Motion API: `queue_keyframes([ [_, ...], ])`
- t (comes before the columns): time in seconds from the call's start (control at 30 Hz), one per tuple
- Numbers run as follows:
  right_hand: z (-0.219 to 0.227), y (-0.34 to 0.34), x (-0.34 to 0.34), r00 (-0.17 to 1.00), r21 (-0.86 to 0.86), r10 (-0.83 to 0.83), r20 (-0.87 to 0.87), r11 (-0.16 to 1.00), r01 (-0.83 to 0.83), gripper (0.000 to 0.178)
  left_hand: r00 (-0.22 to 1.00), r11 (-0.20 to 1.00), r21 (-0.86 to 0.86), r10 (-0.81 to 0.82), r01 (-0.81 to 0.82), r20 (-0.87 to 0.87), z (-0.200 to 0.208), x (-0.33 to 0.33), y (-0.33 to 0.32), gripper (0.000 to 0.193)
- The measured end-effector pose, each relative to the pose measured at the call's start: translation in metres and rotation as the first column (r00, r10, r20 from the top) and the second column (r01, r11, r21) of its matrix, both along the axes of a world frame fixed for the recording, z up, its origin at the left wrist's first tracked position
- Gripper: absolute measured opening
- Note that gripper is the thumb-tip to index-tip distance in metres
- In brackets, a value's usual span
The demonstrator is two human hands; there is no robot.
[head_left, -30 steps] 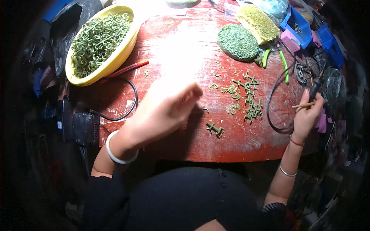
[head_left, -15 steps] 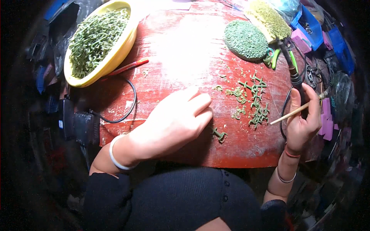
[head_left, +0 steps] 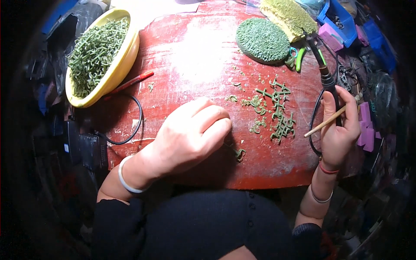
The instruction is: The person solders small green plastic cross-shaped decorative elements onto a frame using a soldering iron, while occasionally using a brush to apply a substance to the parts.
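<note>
My left hand [head_left: 190, 134] is closed over the red table, knuckles up, its fingertips hidden beneath it. A small green branched piece [head_left: 239, 155] shows just past the fingers; whether they grip its stem I cannot tell. My right hand [head_left: 340, 134] grips a black-handled soldering iron [head_left: 328, 79], its tip pointing away from me. A thin wooden stick [head_left: 327, 123] lies across the same hand, between the fingers. Between my hands lies a cluster of green branched pieces [head_left: 281, 115], with curled green scraps [head_left: 255, 104] beside it.
At the far left stands a yellow bowl [head_left: 130, 45] heaped with green pieces, next to a red pen [head_left: 136, 81]. A round green textured pad [head_left: 263, 41] and a yellow-green block [head_left: 290, 17] lie at the back right. Pink blocks [head_left: 366, 125] and blue bins [head_left: 338, 21] line the right side.
The whole view has shifted, so the table items appear further left. My left hand stays closed and now covers more of the small piece. My right hand keeps its hold.
</note>
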State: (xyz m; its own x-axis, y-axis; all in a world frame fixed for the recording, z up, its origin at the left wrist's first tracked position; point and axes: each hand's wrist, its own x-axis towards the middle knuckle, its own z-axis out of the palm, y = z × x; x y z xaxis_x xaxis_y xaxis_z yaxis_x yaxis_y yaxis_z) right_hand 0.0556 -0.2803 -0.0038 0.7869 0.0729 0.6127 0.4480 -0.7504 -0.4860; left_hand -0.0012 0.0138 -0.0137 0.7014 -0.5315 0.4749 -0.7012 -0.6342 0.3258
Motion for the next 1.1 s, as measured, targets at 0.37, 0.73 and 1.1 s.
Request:
queue_keyframes([
  [0.37, 0.009, 0.008, -0.007, 0.991, -0.086, -0.013, -0.135, 0.996, 0.001, 0.020, 0.985, 0.985, -0.143, -0.119, 0.100, -0.128, 0.002, -0.006, 0.001, 0.017],
  [0.73, 0.001, 0.007, 0.000, 0.993, -0.102, -0.025, -0.111, 0.995, 0.013, 0.022, 0.971, 0.982, -0.171, -0.114, 0.078, -0.212, 0.008, -0.002, 0.002, 0.025],
  [1.1, 0.001, 0.009, -0.001, 0.994, -0.077, -0.037, -0.108, 0.997, 0.029, 0.022, 0.964, 0.967, 0.123, -0.201, 0.224, -0.175, 0.016, -0.003, 0.010, 0.023],
])
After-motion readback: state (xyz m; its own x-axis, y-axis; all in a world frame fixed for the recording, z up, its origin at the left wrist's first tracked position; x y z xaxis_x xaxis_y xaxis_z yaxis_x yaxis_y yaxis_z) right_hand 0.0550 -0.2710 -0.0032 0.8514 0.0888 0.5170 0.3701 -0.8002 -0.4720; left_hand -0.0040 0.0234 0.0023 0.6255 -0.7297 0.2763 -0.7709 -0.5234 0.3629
